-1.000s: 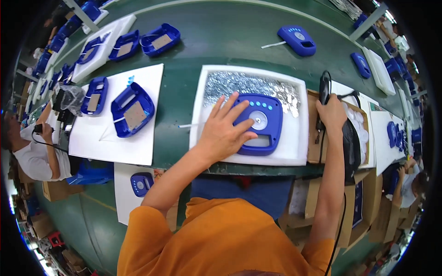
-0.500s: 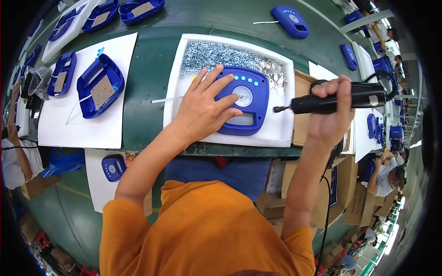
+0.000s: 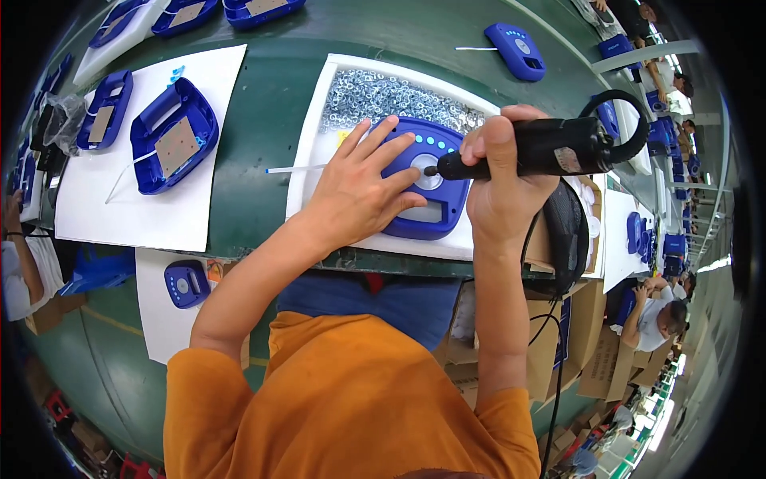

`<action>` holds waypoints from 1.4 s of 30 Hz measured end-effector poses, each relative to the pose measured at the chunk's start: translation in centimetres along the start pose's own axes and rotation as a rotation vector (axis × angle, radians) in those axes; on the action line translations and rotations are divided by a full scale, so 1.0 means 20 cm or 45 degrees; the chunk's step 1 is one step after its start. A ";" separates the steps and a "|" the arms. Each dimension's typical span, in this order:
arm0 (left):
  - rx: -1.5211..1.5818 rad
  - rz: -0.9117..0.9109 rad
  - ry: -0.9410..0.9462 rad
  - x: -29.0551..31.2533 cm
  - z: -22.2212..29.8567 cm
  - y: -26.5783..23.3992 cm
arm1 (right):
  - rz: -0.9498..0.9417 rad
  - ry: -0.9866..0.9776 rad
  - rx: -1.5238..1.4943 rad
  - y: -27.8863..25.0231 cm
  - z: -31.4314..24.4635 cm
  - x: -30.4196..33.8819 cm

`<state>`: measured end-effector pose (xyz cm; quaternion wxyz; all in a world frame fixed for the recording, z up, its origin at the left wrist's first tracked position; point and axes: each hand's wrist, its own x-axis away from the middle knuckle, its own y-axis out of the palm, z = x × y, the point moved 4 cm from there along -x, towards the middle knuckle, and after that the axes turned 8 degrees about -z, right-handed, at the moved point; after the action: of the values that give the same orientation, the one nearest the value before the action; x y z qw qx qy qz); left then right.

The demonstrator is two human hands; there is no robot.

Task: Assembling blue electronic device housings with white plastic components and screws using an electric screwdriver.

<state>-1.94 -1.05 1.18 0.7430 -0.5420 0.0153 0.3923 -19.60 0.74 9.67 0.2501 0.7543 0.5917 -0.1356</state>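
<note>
Blue plastic case with rounded corners (image 3: pixel 437 194) lies in the white foam tray (image 3: pixel 302 195) on our green worktop (image 3: pixel 275 88). Our left hand (image 3: pixel 359 182) rests on it from 9 o'clock, with its fingers spread apart. Our right hand (image 3: pixel 507 195) is at 3 o'clock, with its fingers wrapped around a thick black power screwdriver (image 3: pixel 550 145). Its small tip points to 9 o'clock, at the round silver dial (image 3: pixel 428 183) on the case. We cannot tell if they touch. Lots of little shiny metal rings (image 3: pixel 391 92) lie at 12 o'clock in the tray. A thin white tube (image 3: pixel 295 168) sticks out at 9 o'clock. Farther that way, we see an open blue plastic shell (image 3: pixel 145 137) holding a flat brown board (image 3: pixel 175 145).
</note>
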 end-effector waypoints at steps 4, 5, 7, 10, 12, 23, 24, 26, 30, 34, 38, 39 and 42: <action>0.014 -0.003 -0.012 0.00 0.00 -0.01 | -0.071 0.051 0.031 0.00 0.01 0.01; 0.027 -0.024 -0.022 -0.01 0.01 -0.01 | -0.144 0.060 -0.003 -0.01 0.02 0.00; 0.034 -0.031 -0.018 -0.01 0.01 0.00 | -0.213 0.068 -0.035 -0.04 0.04 -0.03; 0.034 -0.033 -0.045 0.02 -0.01 0.00 | -0.463 0.121 -0.091 0.04 0.06 -0.04; 0.046 -0.024 -0.042 0.01 0.00 0.00 | -0.047 0.189 0.221 0.09 0.02 -0.03; 0.009 0.002 -0.024 0.00 0.00 0.01 | -0.122 0.102 0.130 0.08 0.03 -0.01; 0.008 0.000 -0.018 0.00 0.00 0.00 | -0.117 0.098 0.129 0.07 0.03 -0.01; 0.017 -0.028 -0.047 0.00 0.00 0.00 | -0.142 0.106 0.103 0.06 0.04 -0.02; 0.005 -0.034 -0.044 0.00 0.01 0.00 | -0.118 0.107 0.090 0.06 0.04 -0.03; -0.009 -0.036 -0.049 0.00 0.01 0.00 | -0.113 0.100 0.082 0.04 0.05 -0.04; -0.037 -0.015 -0.043 0.00 0.00 0.01 | -0.103 0.130 0.014 0.05 0.03 -0.04; -0.037 -0.015 -0.041 0.00 0.00 0.01 | -0.069 0.139 -0.016 0.05 0.02 -0.04; -0.023 -0.024 -0.044 0.00 0.00 0.01 | -0.172 0.101 -0.036 0.04 0.03 -0.04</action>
<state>-2.00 -1.00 1.00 0.7419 -0.5420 -0.0062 0.3947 -19.00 -0.32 9.68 0.2274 0.7140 0.6524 -0.1140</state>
